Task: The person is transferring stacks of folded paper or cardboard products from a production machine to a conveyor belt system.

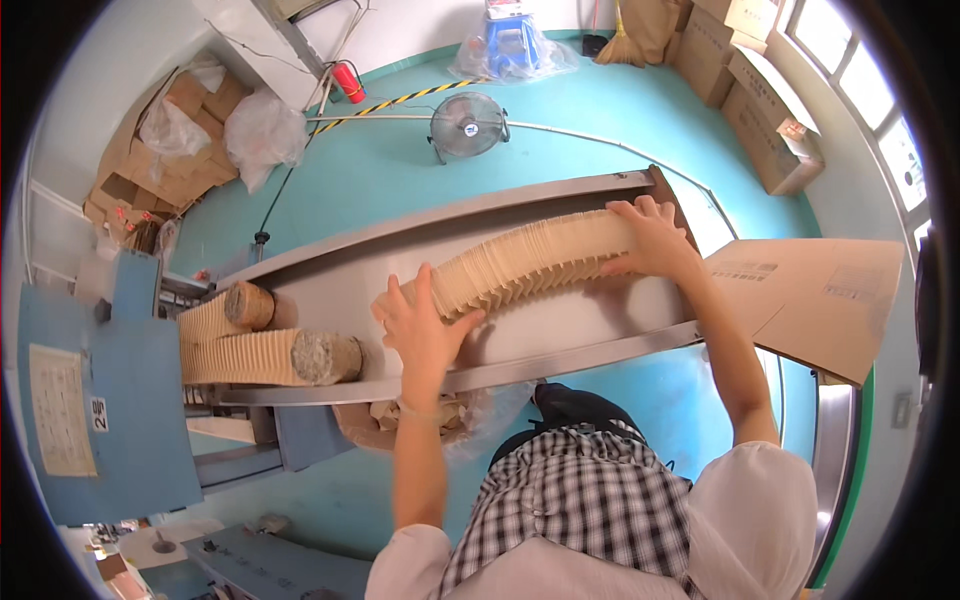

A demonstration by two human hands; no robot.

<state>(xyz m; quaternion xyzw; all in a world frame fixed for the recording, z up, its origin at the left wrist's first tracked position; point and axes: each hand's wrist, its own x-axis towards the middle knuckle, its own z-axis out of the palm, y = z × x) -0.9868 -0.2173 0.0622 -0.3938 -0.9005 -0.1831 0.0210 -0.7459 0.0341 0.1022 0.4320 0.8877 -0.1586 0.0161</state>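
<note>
A long, slightly arched row of tan folded paper pieces [535,258], packed tightly side by side, lies in a metal trough [545,325]. My left hand [422,325] grips its near-left end, fingers over the top and thumb on the near side. Around the far-right end closes my right hand [650,238], fingers on top and thumb below. What the pieces are exactly I cannot make out. At the trough's left end, two more rows of similar tan pieces [245,358] come out of a blue machine. Against them rest a speckled round block [325,358] and a brown round block [250,305].
A blue machine housing [150,400] stands at the left. Past the trough's right end juts an open cardboard box flap [810,300]. Below the trough sits a plastic-lined box [365,425] of tan scraps. A floor fan [468,125] stands beyond, with cartons [760,120] along the right wall.
</note>
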